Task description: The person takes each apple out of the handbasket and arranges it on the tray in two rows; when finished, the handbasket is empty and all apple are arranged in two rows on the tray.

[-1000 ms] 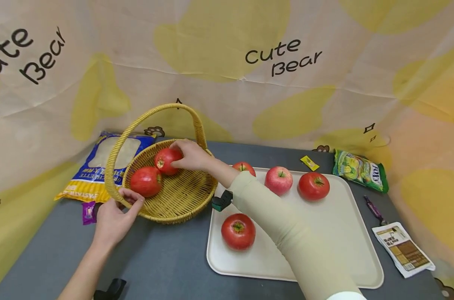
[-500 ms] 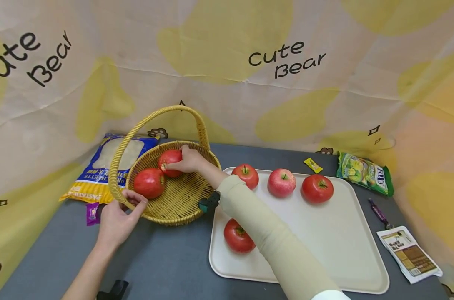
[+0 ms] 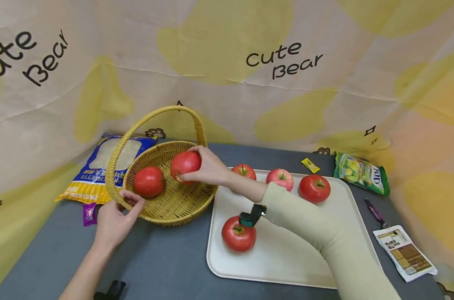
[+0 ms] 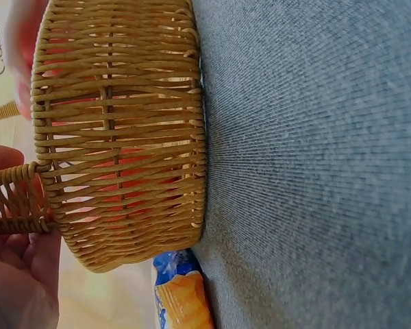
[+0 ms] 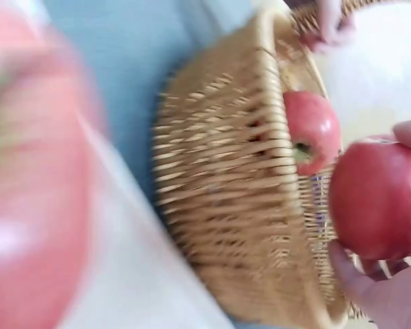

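My right hand [image 3: 211,167] grips a red apple [image 3: 184,166] over the wicker basket [image 3: 174,210]; in the right wrist view this apple [image 5: 380,199] is at the rim, fingers and thumb around it. Another red apple [image 3: 149,182] lies in the basket's left part, and its red shows through the weave in the left wrist view. My left hand [image 3: 115,221] holds the foot of the basket's handle [image 3: 116,162] between thumb and fingers. Several more red apples, such as the front one [image 3: 239,235], sit on a white tray [image 3: 287,262], partly under my right arm.
Behind the basket leans a blue and yellow pasta bag [image 3: 95,166], with a purple sweet [image 3: 89,214] in front. Right of the tray lie a green snack bag [image 3: 361,173], a purple stick wrapper [image 3: 375,212] and a white-brown packet [image 3: 404,252]. A yellow sweet [image 3: 310,165] lies behind it.
My right hand has lifted the apple from beside the other one in the basket and drawn it to the right. The left hand has stayed at the handle.
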`<state>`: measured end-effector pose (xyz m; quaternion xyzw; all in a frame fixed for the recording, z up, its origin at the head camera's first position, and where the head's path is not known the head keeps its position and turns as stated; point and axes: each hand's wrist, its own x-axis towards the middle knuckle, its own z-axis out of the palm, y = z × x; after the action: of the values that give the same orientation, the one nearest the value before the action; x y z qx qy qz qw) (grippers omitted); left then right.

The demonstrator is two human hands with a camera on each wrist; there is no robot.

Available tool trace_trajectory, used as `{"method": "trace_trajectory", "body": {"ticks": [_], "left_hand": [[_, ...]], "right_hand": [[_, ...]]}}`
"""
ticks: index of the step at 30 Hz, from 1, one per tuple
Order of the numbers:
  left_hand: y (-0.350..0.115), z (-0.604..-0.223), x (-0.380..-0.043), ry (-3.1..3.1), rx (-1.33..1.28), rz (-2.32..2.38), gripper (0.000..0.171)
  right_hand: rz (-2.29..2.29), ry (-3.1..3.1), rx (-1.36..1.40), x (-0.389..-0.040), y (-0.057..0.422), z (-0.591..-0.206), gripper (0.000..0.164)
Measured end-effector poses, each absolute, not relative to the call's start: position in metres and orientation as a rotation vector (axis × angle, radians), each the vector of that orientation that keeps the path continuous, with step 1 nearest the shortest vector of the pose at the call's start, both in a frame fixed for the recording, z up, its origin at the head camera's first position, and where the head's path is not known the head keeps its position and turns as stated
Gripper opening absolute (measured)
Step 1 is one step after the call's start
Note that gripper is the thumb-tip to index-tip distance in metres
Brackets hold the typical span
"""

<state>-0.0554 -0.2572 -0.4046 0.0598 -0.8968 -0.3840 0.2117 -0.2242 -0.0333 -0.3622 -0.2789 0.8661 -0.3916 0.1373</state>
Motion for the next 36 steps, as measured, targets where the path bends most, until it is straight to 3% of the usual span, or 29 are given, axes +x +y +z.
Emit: {"method": "trace_trajectory", "body": {"ticks": [9,15,21,36], "left_hand": [[-0.258,-0.407,-0.056,-2.481,0.188,-1.073,0.009],[-0.258,-0.407,-0.055,-2.478,0.198,-1.065,0.009],[-0.257,-0.406,-0.056,-2.496,0.204,-1.070,0.011],[-0.263,-0.399,-0.055,-2.611,0.134,-1.080,0.016]], "right_hand": [[-1.329,2.493,-0.777,-0.185,0.065,-0.357,0.074],[-1.236,2.561,-0.679,-0.163,0.130,-0.374,0.079],[-1.138,2.652,-0.776,-0.138,0.180,-0.397,0.081],[-0.834,2.891,-1.156,-0.116,0.210,-0.428,0.088]]}}
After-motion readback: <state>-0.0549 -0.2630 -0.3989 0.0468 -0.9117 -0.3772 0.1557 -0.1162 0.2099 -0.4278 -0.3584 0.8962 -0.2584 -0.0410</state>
